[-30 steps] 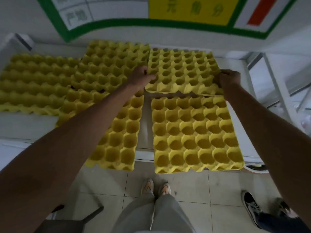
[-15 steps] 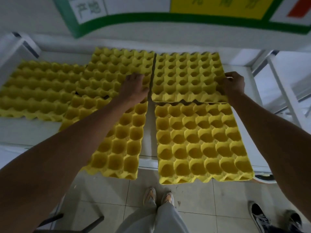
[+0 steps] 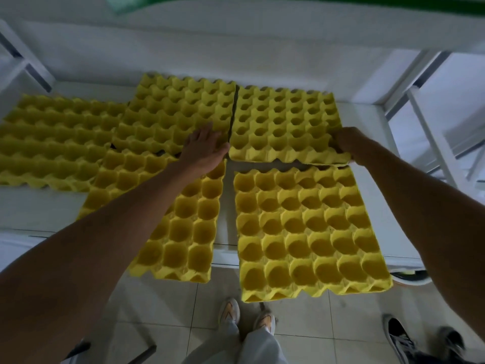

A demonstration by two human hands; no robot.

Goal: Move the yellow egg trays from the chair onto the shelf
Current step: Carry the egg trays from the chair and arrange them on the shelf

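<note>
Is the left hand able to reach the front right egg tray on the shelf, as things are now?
Probably yes. The left hand lies open and flat on the back middle tray, holding nothing. The front right tray lies just beside that forearm, uncovered on top; only its back edge sits under the tray that the right hand grips.

Pale tiled floor [image 3: 309, 321] below. Wearer's light sneakers [image 3: 246, 317] and grey trousers [image 3: 252, 345] at bottom centre. Second person's dark sneakers [image 3: 420, 342] bottom right. White wall [image 3: 236, 48] behind, green band [image 3: 315, 2] along the top edge. White frame post [image 3: 430, 137] right.
</note>
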